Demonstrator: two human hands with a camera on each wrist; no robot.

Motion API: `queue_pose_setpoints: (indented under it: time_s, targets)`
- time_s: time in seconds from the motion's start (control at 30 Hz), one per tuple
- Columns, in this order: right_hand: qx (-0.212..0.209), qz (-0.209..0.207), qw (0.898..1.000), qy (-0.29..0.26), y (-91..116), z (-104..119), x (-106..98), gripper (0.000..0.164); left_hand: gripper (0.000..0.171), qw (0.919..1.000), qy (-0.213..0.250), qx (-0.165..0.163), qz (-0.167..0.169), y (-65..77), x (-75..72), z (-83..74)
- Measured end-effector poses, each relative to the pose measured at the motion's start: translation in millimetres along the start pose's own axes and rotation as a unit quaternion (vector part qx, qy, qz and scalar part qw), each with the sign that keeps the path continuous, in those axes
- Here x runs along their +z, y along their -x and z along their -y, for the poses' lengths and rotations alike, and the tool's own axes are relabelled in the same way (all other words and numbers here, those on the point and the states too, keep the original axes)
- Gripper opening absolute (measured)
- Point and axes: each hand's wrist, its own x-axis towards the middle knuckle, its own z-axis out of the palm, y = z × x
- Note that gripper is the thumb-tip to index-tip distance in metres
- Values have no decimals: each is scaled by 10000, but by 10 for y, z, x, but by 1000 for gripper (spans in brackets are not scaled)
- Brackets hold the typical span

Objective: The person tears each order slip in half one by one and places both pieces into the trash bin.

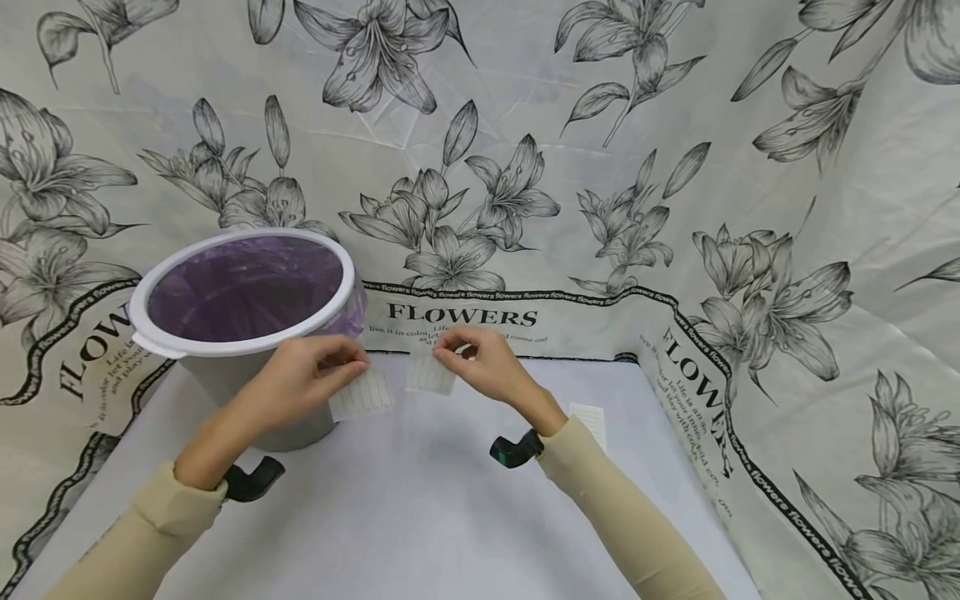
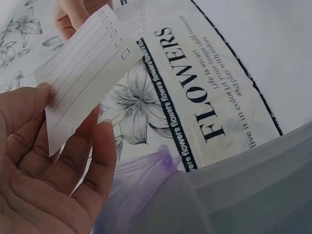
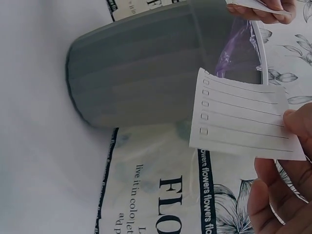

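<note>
In the head view my left hand (image 1: 303, 375) pinches a small lined paper sheet (image 1: 363, 393) by its edge, just in front of the bin. The left wrist view shows lines and a row of little checkboxes on that sheet (image 2: 90, 73), with the thumb pressing its edge. My right hand (image 1: 487, 362) pinches another lined sheet (image 1: 431, 372), held a short way to the right of the first. Checkboxes also run along one edge of this sheet (image 3: 239, 117) in the right wrist view. The two sheets hang apart above the table.
A grey bin (image 1: 300, 429) with a white rim (image 1: 345, 287) and purple liner bag (image 1: 240, 292) stands at the left. One more lined sheet (image 1: 590, 421) lies on the white table (image 1: 420, 517), partly behind my right forearm. Flower-printed cloth (image 1: 637, 100) surrounds the table's back and sides.
</note>
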Motion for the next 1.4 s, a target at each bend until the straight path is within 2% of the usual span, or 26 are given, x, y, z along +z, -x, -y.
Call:
queue_pose_setpoints:
  time_s: [0.37,0.57,0.8,1.0,1.17,1.4]
  targets:
    - [-42,7,10000,-47,-166,160,11,11,6,9997,-15,185,-144,-50,-151,-63]
    - [-185,-50,9998,-58,-263,228,39,13,7,9987,-187,316,-366,-55,-257,-101]
    - [-114,-116,9993,-328,-336,293,60,13,8,9958,-511,425,-627,-28,-395,-132]
    - [-256,-168,9983,-495,-394,348,76,13,9,9927,-794,395,-816,-13,-534,-152]
    - [-352,-192,9980,-494,-450,378,75,13,10,9914,-791,326,-994,-9,-648,-167]
    - [-525,-306,9959,-676,-547,408,36,13,11,9895,-770,313,-1184,1,-696,-134]
